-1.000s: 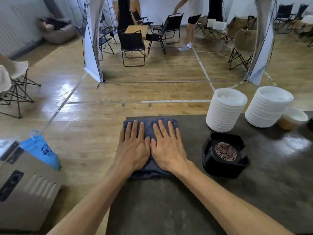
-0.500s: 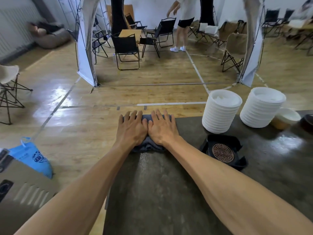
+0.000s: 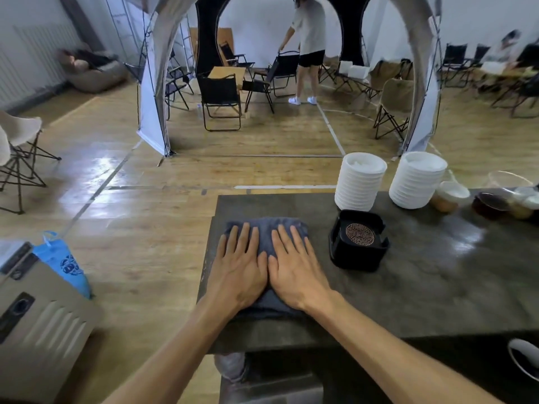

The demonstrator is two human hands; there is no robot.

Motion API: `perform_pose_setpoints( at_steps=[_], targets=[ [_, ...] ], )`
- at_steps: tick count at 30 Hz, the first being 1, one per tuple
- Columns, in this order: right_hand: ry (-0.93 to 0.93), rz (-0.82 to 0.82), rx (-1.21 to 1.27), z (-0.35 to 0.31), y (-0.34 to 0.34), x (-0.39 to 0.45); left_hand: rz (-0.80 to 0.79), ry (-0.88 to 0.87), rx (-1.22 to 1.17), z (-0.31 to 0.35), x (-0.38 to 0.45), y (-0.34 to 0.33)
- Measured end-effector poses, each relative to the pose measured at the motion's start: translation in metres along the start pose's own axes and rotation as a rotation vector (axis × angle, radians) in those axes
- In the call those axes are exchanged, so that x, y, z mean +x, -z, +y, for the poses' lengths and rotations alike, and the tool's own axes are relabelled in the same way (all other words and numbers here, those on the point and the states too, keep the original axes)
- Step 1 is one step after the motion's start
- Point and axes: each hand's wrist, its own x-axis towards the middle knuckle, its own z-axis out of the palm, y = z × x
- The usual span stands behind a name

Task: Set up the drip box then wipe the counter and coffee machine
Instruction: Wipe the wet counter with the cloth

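Pressing flat on the cloth [image 3: 264,228], both hands lay side by side in the head view, thumbs touching. Left hand [image 3: 237,268]: fingers straight and slightly spread, palm down on the cloth, nothing gripped. Right hand [image 3: 294,271]: same posture, fingers straight, palm down, nothing gripped. The cloth was dark grey-blue, folded, and sat near the left end of the dark counter [image 3: 423,287], its far edge showing beyond the fingertips and its near edge under the wrists. Just right of the cloth, apart from it, stood the black drip box [image 3: 359,243] with a round patterned copper grate on top. Behind the drip box stood two stacks of white bowls [image 3: 361,182], with a few lidded cups [image 3: 449,196] further right. A blue bag [image 3: 62,262] leaned on a beige case [image 3: 43,339] at lower left.
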Motion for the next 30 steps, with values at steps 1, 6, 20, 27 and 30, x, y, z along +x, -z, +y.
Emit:
perform_pose_setpoints(
  at_steps=[1,6,20,27,30],
  targets=[
    [0.015,0.009,-0.006,-0.002,0.000,-0.020,0.009,-0.014,0.005,0.005,-0.019,-0.002],
    [0.014,-0.019,-0.008,-0.003,0.000,-0.079,0.036,-0.027,0.006,0.020,-0.077,-0.013],
    [-0.195,-0.056,0.057,0.006,0.008,0.001,-0.010,-0.003,0.007,0.024,-0.004,-0.008],
    [-0.326,0.054,0.044,0.038,0.009,0.085,-0.038,-0.002,-0.057,0.027,0.091,-0.005],
    [-0.384,0.104,0.016,0.045,0.007,0.110,-0.021,-0.010,-0.063,0.027,0.121,-0.004]
  ],
)
